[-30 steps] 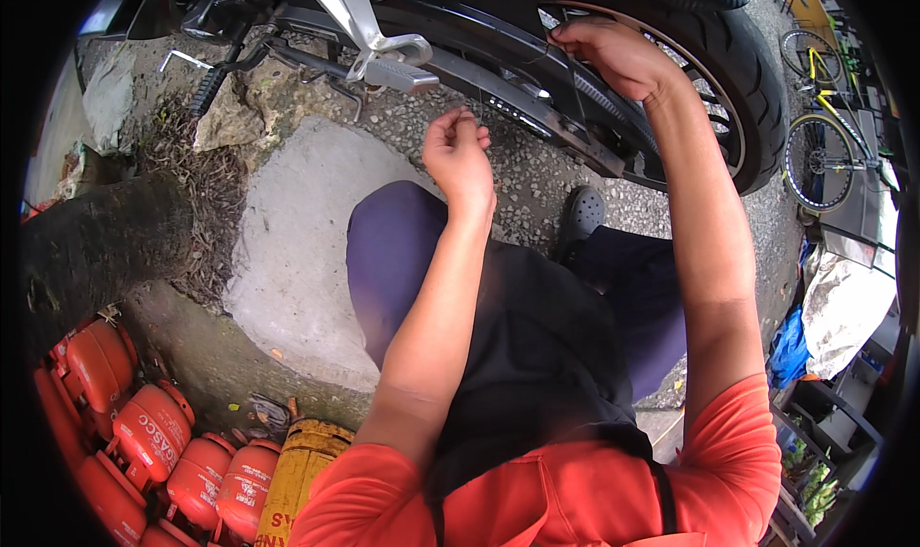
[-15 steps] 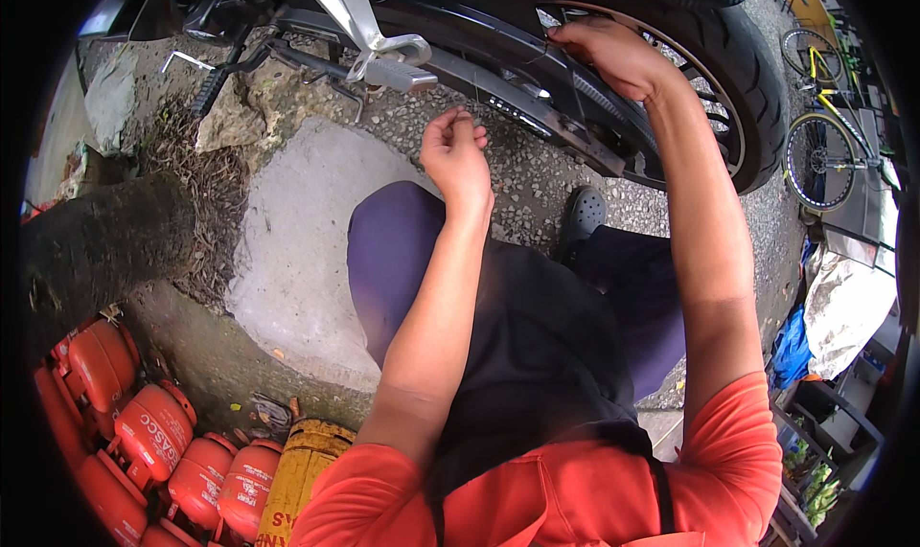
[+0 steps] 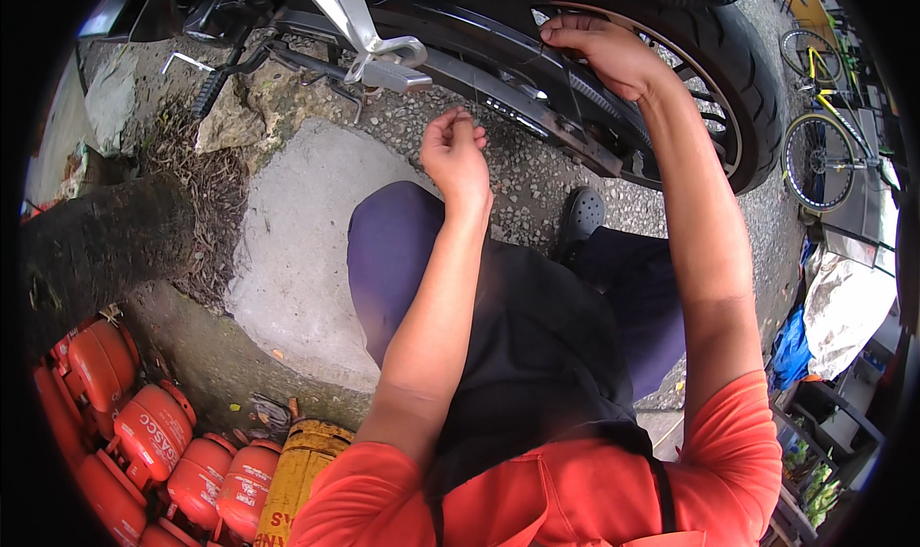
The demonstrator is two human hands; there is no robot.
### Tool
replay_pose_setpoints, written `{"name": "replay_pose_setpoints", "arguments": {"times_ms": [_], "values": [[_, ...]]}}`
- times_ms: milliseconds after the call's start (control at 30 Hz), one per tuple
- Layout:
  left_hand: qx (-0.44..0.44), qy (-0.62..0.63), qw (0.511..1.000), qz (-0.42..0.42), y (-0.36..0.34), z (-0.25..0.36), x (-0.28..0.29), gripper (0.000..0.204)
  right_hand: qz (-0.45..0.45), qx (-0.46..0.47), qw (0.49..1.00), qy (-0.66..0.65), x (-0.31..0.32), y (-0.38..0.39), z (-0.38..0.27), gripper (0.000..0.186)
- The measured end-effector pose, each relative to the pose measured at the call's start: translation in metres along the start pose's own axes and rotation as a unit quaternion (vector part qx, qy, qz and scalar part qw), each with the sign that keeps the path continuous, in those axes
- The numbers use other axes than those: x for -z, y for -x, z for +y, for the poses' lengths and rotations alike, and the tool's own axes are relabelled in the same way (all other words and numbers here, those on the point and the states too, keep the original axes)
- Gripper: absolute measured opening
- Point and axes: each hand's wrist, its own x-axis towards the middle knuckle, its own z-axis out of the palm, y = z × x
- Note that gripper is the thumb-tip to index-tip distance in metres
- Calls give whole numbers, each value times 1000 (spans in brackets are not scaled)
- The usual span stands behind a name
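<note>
The motorcycle [image 3: 479,30] stands across the frame's top. At upper centre, the left hand [image 3: 455,154] has fingertips together; at upper right, the right hand [image 3: 613,56] pinches near the wheel [image 3: 762,92]. Holding what, I cannot tell. A turning wheel could catch fingers.

Motorcycle [image 3: 470,30]: its far side was cut off
Left hand [image 3: 457,164]: what lay in its pinch was too small to tell
Right hand [image 3: 610,56]: whether it touched the motorcycle was unclear
Yellow cylinder [image 3: 305,461]: its near end was cut off
</note>
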Motion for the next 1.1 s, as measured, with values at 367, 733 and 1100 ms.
{"name": "replay_pose_setpoints", "arguments": {"times_ms": [367, 733, 1100], "values": [[-2, 0, 1000, -2, -2, -1, 1, 15, 0, 9, 1000, -13, -4, 3, -7, 26], [-3, 0, 1000, 2, -4, 2, 5, 17, 28, 6, 998, 47, -4, 21, -6, 27], [19, 4, 1000, -4, -1, 0, 0, 15, -16, -28, 999, -22, -4, 9, -10, 35]]}}
